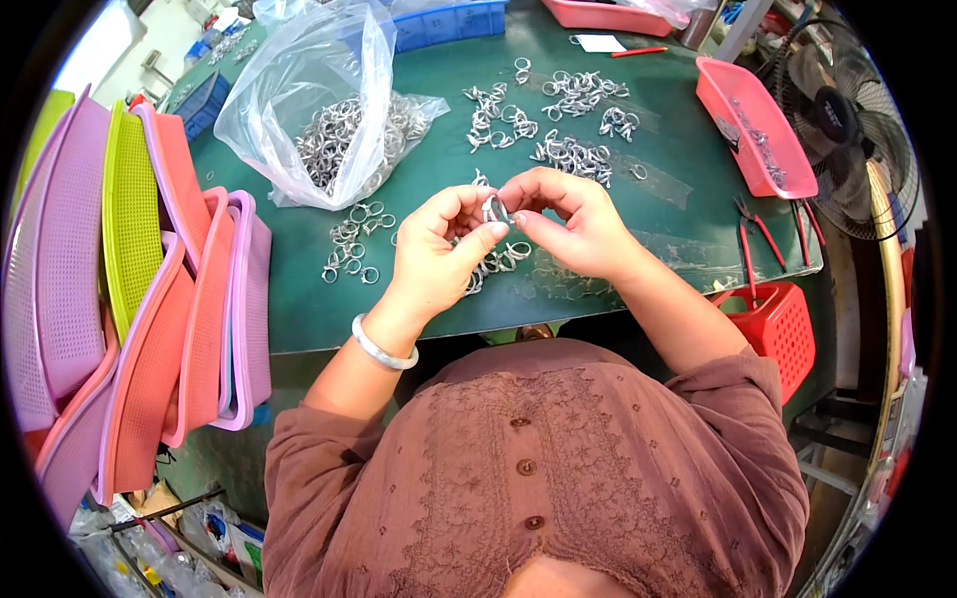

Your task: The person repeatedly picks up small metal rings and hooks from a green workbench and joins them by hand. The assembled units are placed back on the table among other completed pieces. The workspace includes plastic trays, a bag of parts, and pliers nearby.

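Observation:
Over the near part of the green table, my left hand (439,244) and my right hand (578,224) meet, thumbs and fingers pinched on a small silver-grey metal ring (492,207). The fingers partly cover it. Beneath and just beyond my hands lie more metal rings (510,256), some hidden by the hands. A loose group of rings (353,241) is left of my left wrist, by a clear plastic bag (269,125) holding many rings (344,135). Further heaps of rings (573,157) sit beyond my right hand.
Stacked purple, green and coral baskets (150,269) crowd the left. At right are a pink tray (743,120) with small metal pieces, red-handled pliers (763,234), a red basket (783,339) and a fan (837,115). A blue bin (449,25) and a red pencil (638,51) lie at the back.

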